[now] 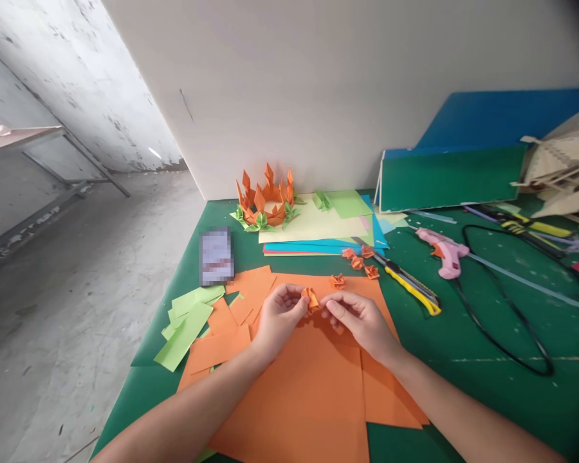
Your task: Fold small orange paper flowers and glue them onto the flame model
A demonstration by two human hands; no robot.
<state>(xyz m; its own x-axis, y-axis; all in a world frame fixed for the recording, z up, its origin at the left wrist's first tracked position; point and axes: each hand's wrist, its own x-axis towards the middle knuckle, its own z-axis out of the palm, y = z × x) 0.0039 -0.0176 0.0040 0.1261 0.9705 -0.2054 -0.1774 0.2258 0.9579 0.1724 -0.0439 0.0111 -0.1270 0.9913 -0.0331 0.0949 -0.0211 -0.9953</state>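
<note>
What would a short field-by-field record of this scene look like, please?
Left hand: pinches folded orange piece
Right hand: pinches the same piece
Beneath: orange sheets on green table
Left side: light green strips
Behind: orange paper crown, small orange folded pieces
Right side: yellow utility knife, pink glue gun
</note>
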